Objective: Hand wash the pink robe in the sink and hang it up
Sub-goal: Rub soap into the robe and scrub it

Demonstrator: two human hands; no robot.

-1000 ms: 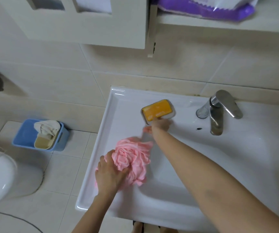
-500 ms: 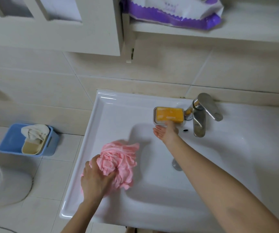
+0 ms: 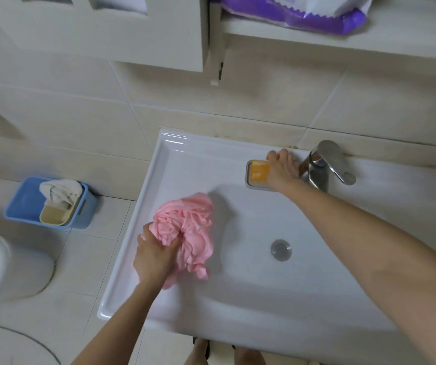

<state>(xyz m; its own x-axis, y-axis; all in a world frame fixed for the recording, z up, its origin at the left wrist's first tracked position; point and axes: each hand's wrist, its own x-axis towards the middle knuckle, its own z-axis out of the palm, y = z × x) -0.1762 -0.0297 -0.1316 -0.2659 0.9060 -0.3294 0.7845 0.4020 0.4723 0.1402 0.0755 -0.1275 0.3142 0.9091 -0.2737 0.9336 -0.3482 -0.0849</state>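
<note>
Pink robe [image 3: 185, 233], bunched into a wet-looking wad, sits at the near-left side of a white sink [image 3: 147, 185], seen from the head camera. The person's left hand [image 3: 153, 256] grips it from the near side, fingers curled deep into the folds. Loose cloth spills beyond that grip toward the back wall and to its right.

Well beyond the left-hand grip, the right hand [image 3: 281, 169] reaches to the back ledge of the sink. It lies over the right part of an orange soap bar [image 3: 258, 172] in a pale soap dish [image 3: 253, 186], fingertips curving over the dish's far end. Whether the fingers clasp the dish, clasp the soap or merely rest there cannot be told.

A steel faucet [image 3: 327, 164] stands just right of that hand. The round metal drain [image 3: 281, 249] lies in the basin nearer the person than the hand, and right of the robe.

Left of the robe grip, down on the tiled floor, a blue basket [image 3: 22, 204] holds a crumpled white cloth [image 3: 60, 191] and a beige tub [image 3: 53, 216]. Part of a white toilet [image 3: 1, 264] shows nearer the person. A purple-and-white package [image 3: 303, 14] rests on a shelf [image 3: 343, 40] high above the right hand.
</note>
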